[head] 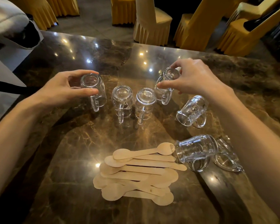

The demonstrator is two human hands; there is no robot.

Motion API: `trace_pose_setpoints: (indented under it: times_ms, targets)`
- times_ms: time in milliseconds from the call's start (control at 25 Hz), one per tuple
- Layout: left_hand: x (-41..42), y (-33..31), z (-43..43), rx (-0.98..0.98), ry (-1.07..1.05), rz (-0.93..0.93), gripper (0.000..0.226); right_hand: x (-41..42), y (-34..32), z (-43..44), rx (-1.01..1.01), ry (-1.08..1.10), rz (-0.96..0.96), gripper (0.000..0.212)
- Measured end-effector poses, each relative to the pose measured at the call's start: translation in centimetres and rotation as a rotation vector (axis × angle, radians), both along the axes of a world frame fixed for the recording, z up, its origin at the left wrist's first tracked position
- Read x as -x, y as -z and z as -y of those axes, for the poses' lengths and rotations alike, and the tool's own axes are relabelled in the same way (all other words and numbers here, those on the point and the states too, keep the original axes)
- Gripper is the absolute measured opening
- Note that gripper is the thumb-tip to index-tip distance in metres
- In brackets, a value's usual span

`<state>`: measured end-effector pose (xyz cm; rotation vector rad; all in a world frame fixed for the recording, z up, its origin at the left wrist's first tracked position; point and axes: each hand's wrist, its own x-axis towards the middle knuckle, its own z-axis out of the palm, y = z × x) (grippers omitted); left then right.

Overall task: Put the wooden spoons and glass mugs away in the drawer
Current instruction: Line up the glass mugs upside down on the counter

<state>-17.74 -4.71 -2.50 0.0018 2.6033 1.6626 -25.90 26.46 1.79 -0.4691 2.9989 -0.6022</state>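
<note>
One upside-down glass mug [100, 96] is gripped by the left hand [61, 89] centre-left, a tilted mug [168, 75] is pinched by the right hand [196, 78] centre-right.

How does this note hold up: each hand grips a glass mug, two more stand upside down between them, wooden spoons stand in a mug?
One error: the head view shows the wooden spoons lying piled on the table, not in a mug. The rest stands: left hand grips the left mug, right hand the right mug, two upside-down mugs between.
</note>
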Motion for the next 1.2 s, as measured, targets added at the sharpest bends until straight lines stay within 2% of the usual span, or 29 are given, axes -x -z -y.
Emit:
trace_pose_setpoints:
  times_ms: [120,240,680,1000,1200]
  targets:
    - [-0.5,0.0,-0.7,0.015,0.016,0.011,0.056,-1.4,0.4,-0.4,-0.094,0.014,-0.057,0.073]
    - [-0.8,-0.1,-1.1,0.023,0.038,0.017,0.055,-2.6,1.0,-0.6,-0.145,0.023,-0.036,0.073]
    - [-1.0,0.2,-1.4,-0.021,0.089,0.037,0.049,-4.0,2.2,0.1,-0.202,0.022,0.006,0.069]
    - [-0.7,0.3,-1.4,0.030,0.133,0.068,0.052,-4.2,2.0,0.3,-0.233,0.021,-0.001,0.066]
    - [-0.7,0.3,-1.3,0.053,0.144,0.074,0.056,-4.1,1.5,0.0,-0.304,-0.025,0.072,0.083]
